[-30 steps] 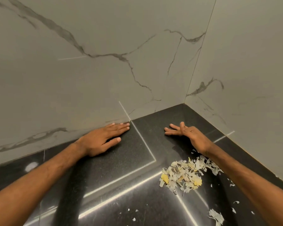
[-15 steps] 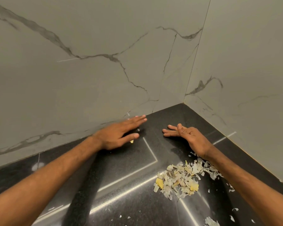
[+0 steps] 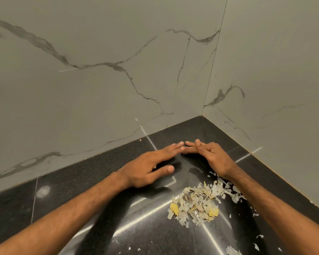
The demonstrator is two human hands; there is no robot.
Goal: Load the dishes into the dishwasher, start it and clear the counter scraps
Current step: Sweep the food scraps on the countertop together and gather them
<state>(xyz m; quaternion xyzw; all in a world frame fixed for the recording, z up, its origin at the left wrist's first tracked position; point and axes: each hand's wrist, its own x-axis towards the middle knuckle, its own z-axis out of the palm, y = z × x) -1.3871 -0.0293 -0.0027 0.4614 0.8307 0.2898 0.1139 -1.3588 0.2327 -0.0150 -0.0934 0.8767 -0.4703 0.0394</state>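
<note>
Scraps heaped on counter; fingers outstretched.

Back wall and right wall box in the surface, so its far corner's a dead end. Loads of bare room toward the left edge; peel scraps heaped near the right edge, stray bits up front.

Pale scraps on a dark counter

The counter is black, finely speckled, crossed by thin white lines; the scraps are cream and white with yellow bits; the walls are grey-white marble with dark veins.
</note>
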